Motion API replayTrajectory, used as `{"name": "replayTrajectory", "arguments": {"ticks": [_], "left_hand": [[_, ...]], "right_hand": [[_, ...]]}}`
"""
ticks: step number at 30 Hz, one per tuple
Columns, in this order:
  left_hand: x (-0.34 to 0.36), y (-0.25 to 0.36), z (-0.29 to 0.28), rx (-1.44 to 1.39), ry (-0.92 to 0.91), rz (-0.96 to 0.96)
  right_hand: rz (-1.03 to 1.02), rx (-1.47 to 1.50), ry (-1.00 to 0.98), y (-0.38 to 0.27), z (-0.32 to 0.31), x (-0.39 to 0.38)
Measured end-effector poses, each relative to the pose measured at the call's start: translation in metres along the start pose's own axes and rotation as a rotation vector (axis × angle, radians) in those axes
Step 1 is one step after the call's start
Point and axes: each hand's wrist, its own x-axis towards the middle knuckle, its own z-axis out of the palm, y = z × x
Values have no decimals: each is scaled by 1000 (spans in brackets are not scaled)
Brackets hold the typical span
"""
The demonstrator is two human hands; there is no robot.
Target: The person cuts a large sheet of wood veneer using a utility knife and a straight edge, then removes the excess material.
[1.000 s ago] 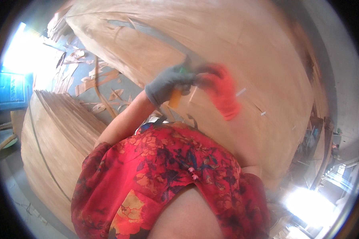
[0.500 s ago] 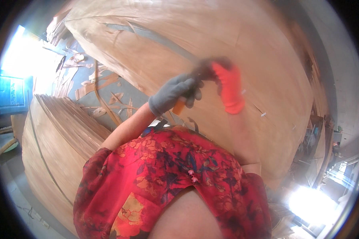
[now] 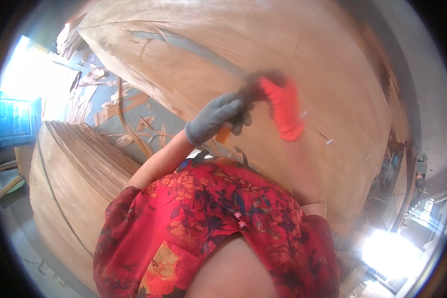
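Note:
My left hand (image 3: 216, 118), in a grey glove, is closed in front of my body. A small orange-yellow piece (image 3: 224, 134) sticks out below its fingers; its kind cannot be made out. My right hand (image 3: 279, 102), in a bright orange-red glove with dark fingers, is curled, and its fingertips meet those of the left. Whatever lies between the fingertips is hidden by dark, blurred glove fingers. Both hands are above a large sheet of pale wood veneer (image 3: 333, 169). A long grey gap (image 3: 203, 51) shows in the veneer beyond the hands.
At the left stands a thick stack of veneer sheets (image 3: 79, 179). Torn veneer strips (image 3: 129, 131) litter the grey floor between the stacks. A blue box (image 3: 15, 121) is at the far left. Scraps and clutter (image 3: 395, 169) lie along the right side.
Both hands keep almost the same pose and place. The view has shifted very slightly.

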Motion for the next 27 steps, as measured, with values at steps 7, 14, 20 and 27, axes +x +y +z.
{"name": "replayTrajectory", "arguments": {"ticks": [7,14,20,27], "left_hand": [[2,-1,-1,11,9,-4],[8,-3,1,94,71,20],[5,-14,-6,247,209,65],[-28,-28,-35,308,150,-177]], "right_hand": [[-13,-33,-18,1,0,-1],[-1,6,-22,6,-2,0],[18,184,-16,37,5,-3],[135,379,-134,97,-4,-14]]}}
